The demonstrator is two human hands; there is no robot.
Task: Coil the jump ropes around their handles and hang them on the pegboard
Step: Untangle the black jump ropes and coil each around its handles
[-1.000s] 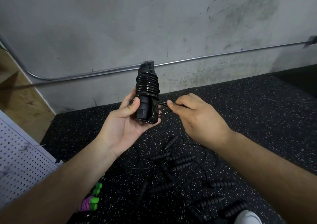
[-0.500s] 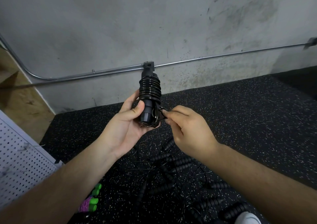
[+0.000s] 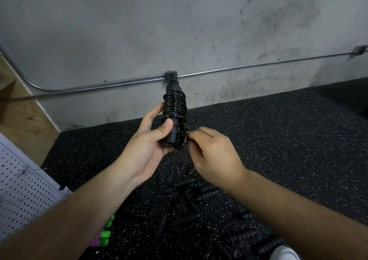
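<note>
- Floor [image 3: 278, 140]: dark speckled mat, with grey wall behind it.
- Pegboard [image 3: 22, 200]: white, at your far left and low in view, well apart from both hands. It lies on your left hand's side.
- Pile [image 3: 199, 200]: more black ropes lie tangled on the floor under your wrists, uncoiled.
- Left hand [image 3: 147, 150]: fingers curl behind the handles [image 3: 172, 136] and the thumb presses across the front. You grip the lower end.
- Right hand [image 3: 217, 156]: fingertips are pinched together on the loop, just right of the handles.
- Coil [image 3: 174, 106]: tight turns wrap the upper part of the handles. The long axis is near upright, top towards the wall.
- Loop [image 3: 183, 138]: the last slack of rope hangs against the handles' right side, between the two hands.
- Judgement: the tuck falls to your right hand, which already has the loop. The coil looks likely to spring loose if the left thumb lifts.
</note>
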